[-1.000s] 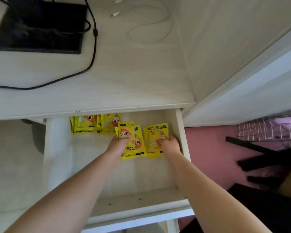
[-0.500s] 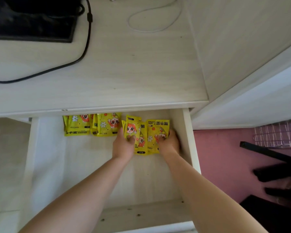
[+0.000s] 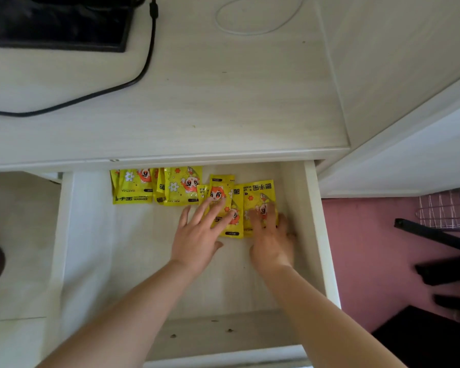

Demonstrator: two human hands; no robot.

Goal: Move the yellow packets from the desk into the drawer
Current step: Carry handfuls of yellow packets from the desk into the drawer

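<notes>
Yellow packets [image 3: 154, 185] are laid in a row along the back of the open drawer [image 3: 314, 224], under the desk [image 3: 197, 102] edge, from left of centre to its right wall. The left hand [image 3: 199, 235] is spread flat, fingers released, on the middle packets. The right hand [image 3: 272, 241], near the right wall, is pressed open on the last packet, nothing grasped.

Open drawer [image 3: 312, 221] below the surface [image 3: 210, 102]. Yellow packets [image 3: 170, 185] lie in an overlapping row along its back. Left hand [image 3: 197, 235] and right hand [image 3: 272, 243], fingers spread, rest flat on the rightmost packets.
</notes>
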